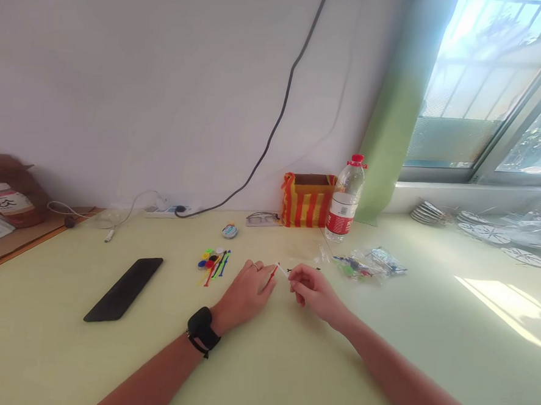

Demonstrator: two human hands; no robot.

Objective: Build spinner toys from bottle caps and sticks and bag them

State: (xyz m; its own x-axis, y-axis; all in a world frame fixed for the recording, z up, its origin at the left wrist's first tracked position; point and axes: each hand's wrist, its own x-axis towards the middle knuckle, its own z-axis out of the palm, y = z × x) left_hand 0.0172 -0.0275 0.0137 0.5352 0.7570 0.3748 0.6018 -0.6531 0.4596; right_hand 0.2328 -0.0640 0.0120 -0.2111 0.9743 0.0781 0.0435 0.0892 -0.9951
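Note:
My left hand (246,294), with a ring and a black wristwatch (203,330), rests low over the table, its thumb and fingers closed on a small red plastic pointer (273,272). Opposite it, my right hand (316,294) pinches a thin white plastic strip (283,269). The far end of the strip meets the tip of the red pointer; whether they are joined is too small to tell. Small black pieces (316,269) lie just beyond my fingers. Left of my left hand is a pile of coloured pointers and round pieces (212,263).
A black phone-like slab (124,290) lies left on the table (260,373). Clear plastic bags of small parts (370,263) lie right. Behind stand a striped bag (304,204), a large bottle (344,201), a round tin (229,230) and glasses (264,218). Patterned discs (524,256) lie far right.

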